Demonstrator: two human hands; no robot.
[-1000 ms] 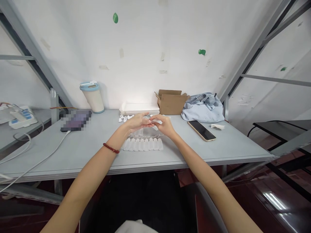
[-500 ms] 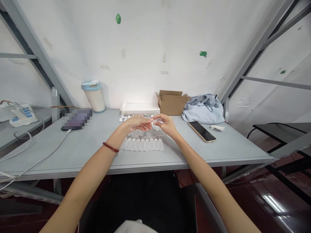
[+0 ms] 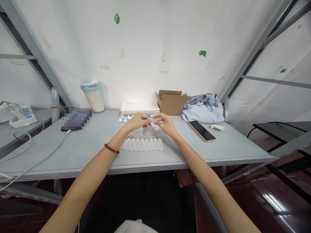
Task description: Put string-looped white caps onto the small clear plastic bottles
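Note:
Above the middle of the table, my left hand and my right hand meet at the fingertips. Between the right thumb and forefinger is a small clear plastic piece; its exact kind is too small to tell. The left thumb and forefinger pinch at its near end, where the fingers partly hide what they grip. Below the hands lies a row of translucent white pieces with thin cords at their tops. More such pieces lie behind that row, partly covered. Small white cap-like parts sit beyond my left hand.
Along the wall stand a cream tumbler, a stack of white sheets or trays, an open cardboard box and a bundled blue cloth. A phone and crumpled tissue lie right; a cabled device lies left.
My left hand has turned slightly, its fingers curling more under the palm. Both hands stay together at the same spot, and the clear piece shows more plainly between them.

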